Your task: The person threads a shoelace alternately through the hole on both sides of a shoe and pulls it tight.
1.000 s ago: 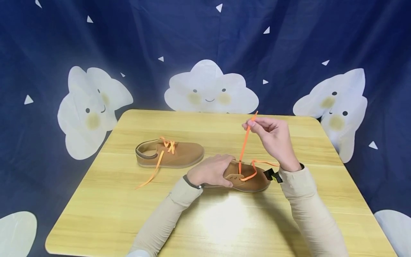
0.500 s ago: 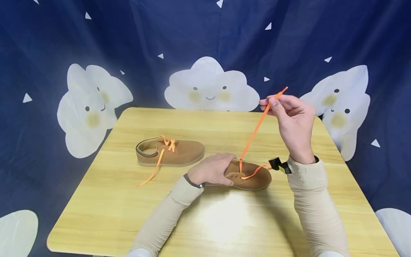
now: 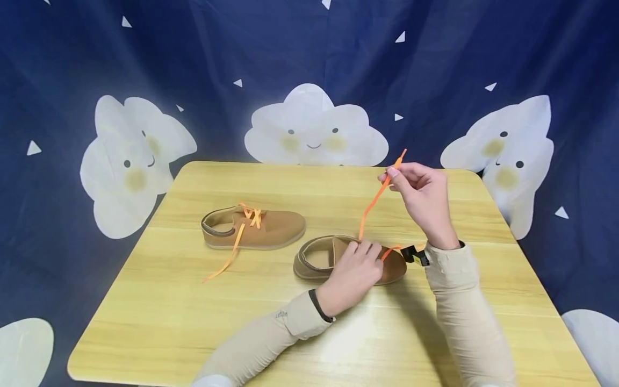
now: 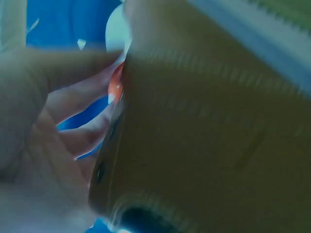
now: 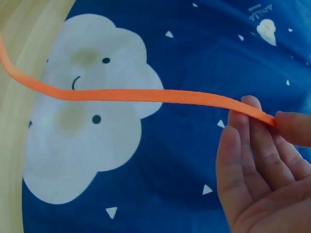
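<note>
A brown shoe lies on the table with its toe to the right. My left hand reaches over its lacing area, fingers curled. In the left wrist view, its thumb and finger pinch a bit of orange shoelace beside the eyelet flap; the fingertips are partly hidden by the shoe. My right hand is raised above the toe, holding one end of the shoelace between thumb and fingers. That strand sags slightly in the right wrist view. Another strand comes out from under my left hand toward the right.
A second brown shoe, laced in lighter orange, stands to the left with one lace end trailing on the wooden table. Behind the table hangs a dark blue cloud-print curtain. A small black device sits at my right wrist.
My left hand has left the shoe's side and moved right onto the lacing. My right hand rose rightward with the shoelace, then came back down and left; the strand has slackened.
</note>
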The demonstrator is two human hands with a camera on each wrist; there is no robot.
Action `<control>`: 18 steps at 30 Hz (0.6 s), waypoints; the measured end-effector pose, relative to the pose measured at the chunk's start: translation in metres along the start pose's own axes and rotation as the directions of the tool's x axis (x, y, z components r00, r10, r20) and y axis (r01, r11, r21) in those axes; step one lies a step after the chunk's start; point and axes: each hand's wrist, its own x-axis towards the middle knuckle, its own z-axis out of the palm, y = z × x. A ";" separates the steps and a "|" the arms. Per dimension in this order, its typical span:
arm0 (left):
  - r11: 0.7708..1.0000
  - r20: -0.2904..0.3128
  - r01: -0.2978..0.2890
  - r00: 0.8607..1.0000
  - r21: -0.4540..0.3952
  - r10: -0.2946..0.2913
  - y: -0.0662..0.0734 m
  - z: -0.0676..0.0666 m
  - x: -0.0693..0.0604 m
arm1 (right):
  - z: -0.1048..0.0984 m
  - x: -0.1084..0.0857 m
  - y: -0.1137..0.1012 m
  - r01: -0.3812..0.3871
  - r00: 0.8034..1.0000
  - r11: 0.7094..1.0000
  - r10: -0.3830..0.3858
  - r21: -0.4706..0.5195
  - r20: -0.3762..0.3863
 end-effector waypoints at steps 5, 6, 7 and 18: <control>0.997 0.024 -0.033 0.999 -0.064 0.035 0.002 0.003 -0.001 | -0.001 -0.002 0.005 -0.009 1.000 1.000 0.010 -0.019 0.021; 0.993 0.040 -0.048 0.998 -0.108 0.053 0.001 0.001 -0.001 | -0.001 -0.002 0.005 -0.012 1.000 1.000 0.012 -0.020 0.024; 0.985 0.058 -0.062 0.996 -0.159 0.072 -0.001 -0.001 -0.001 | -0.001 -0.002 0.006 -0.013 1.000 1.000 0.014 -0.024 0.028; 0.931 0.165 -0.332 0.920 -0.154 0.356 0.016 -0.036 -0.016 | 0.000 0.001 0.007 -0.019 0.998 0.999 0.022 -0.048 0.062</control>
